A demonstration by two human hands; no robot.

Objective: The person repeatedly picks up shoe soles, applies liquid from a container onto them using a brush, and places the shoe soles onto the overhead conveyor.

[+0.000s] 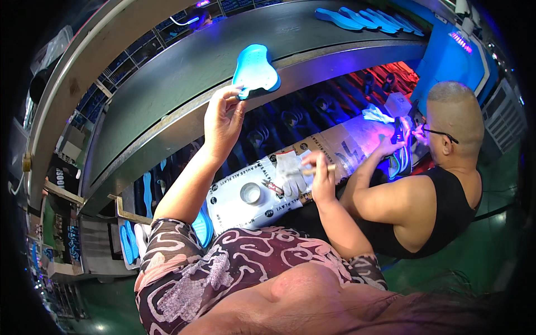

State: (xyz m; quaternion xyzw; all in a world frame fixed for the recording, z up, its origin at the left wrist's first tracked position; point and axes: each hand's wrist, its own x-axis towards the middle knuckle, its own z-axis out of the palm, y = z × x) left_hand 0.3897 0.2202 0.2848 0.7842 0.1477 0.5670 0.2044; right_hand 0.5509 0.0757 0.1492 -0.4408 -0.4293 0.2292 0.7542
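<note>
My left hand is raised over the near edge of the conveyor belt. It pinches one end of a light-blue shoe sole, its wide face turned up. My right hand is closed around a short pale stick-like handle, whose far end I cannot make out. Below and between my hands, a round metal cup stands on the printed white work surface. Beside it lie red-handled pliers or snips and a pale work glove.
The dark conveyor belt carries several blue soles at its far right. A co-worker sits on my right, handling a shoe under purple light. More blue soles hang or stand at my lower left.
</note>
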